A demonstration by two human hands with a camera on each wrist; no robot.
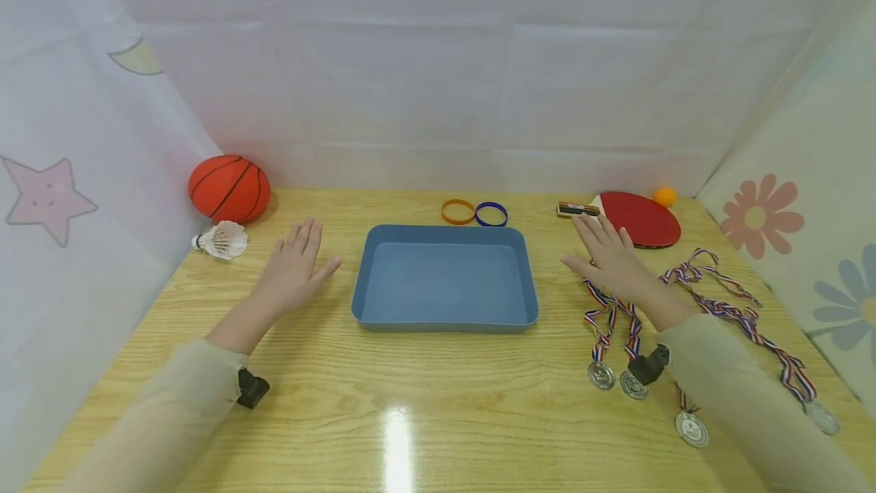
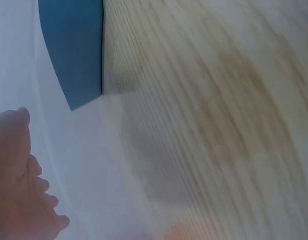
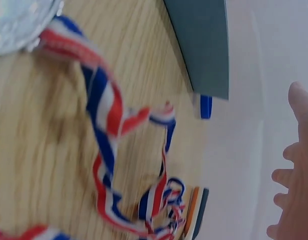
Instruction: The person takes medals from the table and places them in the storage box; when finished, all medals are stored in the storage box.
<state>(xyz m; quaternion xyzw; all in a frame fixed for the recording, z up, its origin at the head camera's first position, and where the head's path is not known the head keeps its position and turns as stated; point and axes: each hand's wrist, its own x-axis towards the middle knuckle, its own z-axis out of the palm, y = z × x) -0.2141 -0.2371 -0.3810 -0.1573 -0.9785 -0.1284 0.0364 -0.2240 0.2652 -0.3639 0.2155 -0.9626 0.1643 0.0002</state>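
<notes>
My left hand (image 1: pixel 290 268) hovers over the table left of a blue-grey tray (image 1: pixel 445 326), palm down, fingers straight and thumb out toward the tray. Nothing is in it. On the tray's other side my right hand (image 1: pixel 609 257) is held the same way, also holding nothing, above the striped ribbons of several silver medals (image 1: pixel 601 375). Just beyond its fingertips lies a red table tennis paddle (image 1: pixel 639 219). The right wrist view shows a red, white and blue ribbon (image 3: pixel 101 100) twisted on the wood below that hand.
At the back left sit a small orange-red basketball (image 1: pixel 230 189) and a white shuttlecock (image 1: pixel 222 240). Behind the tray lie an orange wristband (image 1: pixel 457 221) and a blue wristband (image 1: pixel 491 224). An orange ball (image 1: pixel 664 197) rests at the back right. Cloth walls (image 1: pixel 424 90) enclose the table.
</notes>
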